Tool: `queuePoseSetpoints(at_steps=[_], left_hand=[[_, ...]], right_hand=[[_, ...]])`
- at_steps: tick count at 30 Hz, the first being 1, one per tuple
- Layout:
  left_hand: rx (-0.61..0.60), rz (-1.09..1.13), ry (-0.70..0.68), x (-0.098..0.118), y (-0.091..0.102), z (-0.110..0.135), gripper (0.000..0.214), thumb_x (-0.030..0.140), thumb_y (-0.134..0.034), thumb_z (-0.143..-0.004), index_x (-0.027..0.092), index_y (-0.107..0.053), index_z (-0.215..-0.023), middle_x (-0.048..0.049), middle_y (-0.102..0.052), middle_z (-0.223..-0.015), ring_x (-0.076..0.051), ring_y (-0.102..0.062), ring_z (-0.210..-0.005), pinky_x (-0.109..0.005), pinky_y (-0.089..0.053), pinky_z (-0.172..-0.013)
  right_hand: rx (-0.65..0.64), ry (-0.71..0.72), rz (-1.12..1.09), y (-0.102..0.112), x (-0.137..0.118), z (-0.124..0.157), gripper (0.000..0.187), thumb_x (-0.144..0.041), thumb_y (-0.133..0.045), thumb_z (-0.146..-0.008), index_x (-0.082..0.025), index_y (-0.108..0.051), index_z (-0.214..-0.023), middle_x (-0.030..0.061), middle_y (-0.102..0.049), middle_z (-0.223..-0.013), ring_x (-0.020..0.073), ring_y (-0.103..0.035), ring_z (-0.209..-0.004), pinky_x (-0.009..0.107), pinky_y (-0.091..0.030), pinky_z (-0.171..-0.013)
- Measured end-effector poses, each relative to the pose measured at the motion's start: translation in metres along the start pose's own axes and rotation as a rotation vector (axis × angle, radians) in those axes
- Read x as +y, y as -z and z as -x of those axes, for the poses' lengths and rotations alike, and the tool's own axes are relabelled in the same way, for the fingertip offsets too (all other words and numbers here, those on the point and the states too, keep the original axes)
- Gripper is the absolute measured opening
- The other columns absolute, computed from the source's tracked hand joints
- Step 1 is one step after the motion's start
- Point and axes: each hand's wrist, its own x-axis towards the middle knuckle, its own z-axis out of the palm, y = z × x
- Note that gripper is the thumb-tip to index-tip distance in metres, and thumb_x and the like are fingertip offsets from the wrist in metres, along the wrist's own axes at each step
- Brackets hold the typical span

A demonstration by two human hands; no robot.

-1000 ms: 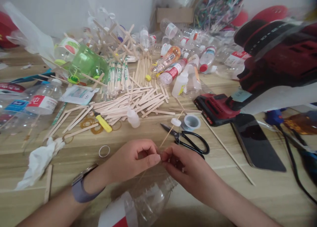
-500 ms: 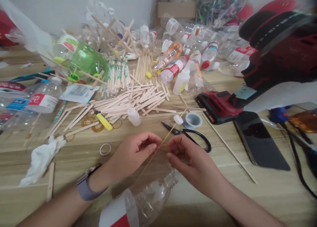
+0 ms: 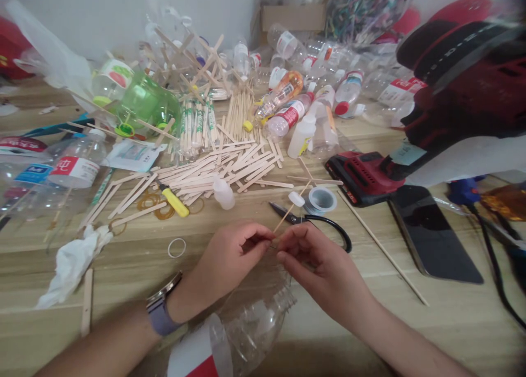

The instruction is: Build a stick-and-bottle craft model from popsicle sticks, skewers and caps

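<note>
My left hand (image 3: 228, 262) and my right hand (image 3: 316, 262) meet fingertip to fingertip above a clear plastic bottle (image 3: 242, 333) lying at the near table edge. Both pinch a thin wooden skewer (image 3: 287, 211) that rises from the bottle and carries a white bottle cap (image 3: 296, 198) on its far end. What else sits between the fingertips is too small to tell. A watch with a purple strap is on my left wrist.
Black scissors (image 3: 316, 223), a tape roll (image 3: 321, 199), a phone (image 3: 431, 232) and a red power tool (image 3: 370, 174) lie right. Craft sticks (image 3: 222, 166), rubber bands (image 3: 158, 204), a yellow knife (image 3: 175, 200), tissue (image 3: 72, 259) and several bottles crowd the left and back.
My hands closed together on the skewer; the left fingertips moved right to meet the right ones. The view shifted slightly.
</note>
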Motion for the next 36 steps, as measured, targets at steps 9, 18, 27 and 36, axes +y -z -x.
queuePoseSetpoints(at_steps=[9,18,27,36], left_hand=[[-0.03,-0.098,-0.124,-0.008,-0.005,0.003,0.013,0.012,-0.057,-0.086,0.019,-0.068,-0.091,-0.0016,-0.07,-0.089,-0.017,-0.063,-0.083,-0.028,-0.047,-0.074],[-0.066,-0.268,-0.232,-0.01,-0.008,0.003,0.018,0.009,-0.051,-0.088,0.017,-0.067,-0.091,-0.0056,-0.069,-0.094,-0.019,-0.063,-0.087,-0.029,-0.049,-0.078],[-0.01,-0.227,-0.187,-0.01,-0.007,0.002,0.018,0.012,-0.051,-0.089,0.019,-0.067,-0.095,-0.0033,-0.07,-0.093,-0.017,-0.063,-0.086,-0.028,-0.05,-0.079],[0.022,-0.143,-0.163,-0.009,-0.008,0.0,0.015,0.012,-0.055,-0.088,0.02,-0.068,-0.09,-0.0014,-0.071,-0.091,-0.016,-0.064,-0.085,-0.028,-0.05,-0.079]], right_hand=[[0.063,0.037,0.018,-0.001,-0.002,0.002,0.004,-0.022,-0.054,-0.082,-0.021,-0.053,-0.086,0.0008,-0.062,-0.076,0.0105,-0.059,-0.061,0.021,-0.048,-0.055],[0.036,0.089,0.107,-0.003,0.0,0.003,0.003,-0.02,-0.052,-0.084,-0.02,-0.054,-0.086,-0.0011,-0.062,-0.073,0.0103,-0.058,-0.06,0.021,-0.045,-0.055],[0.15,0.11,0.243,0.007,0.001,-0.002,0.011,-0.026,-0.052,-0.088,-0.019,-0.06,-0.087,-0.0009,-0.058,-0.064,0.011,-0.054,-0.054,0.022,-0.043,-0.051],[0.05,0.112,0.331,0.006,0.003,-0.006,0.016,-0.026,-0.054,-0.088,-0.019,-0.067,-0.09,0.0011,-0.063,-0.07,0.0108,-0.052,-0.053,0.023,-0.039,-0.049]])
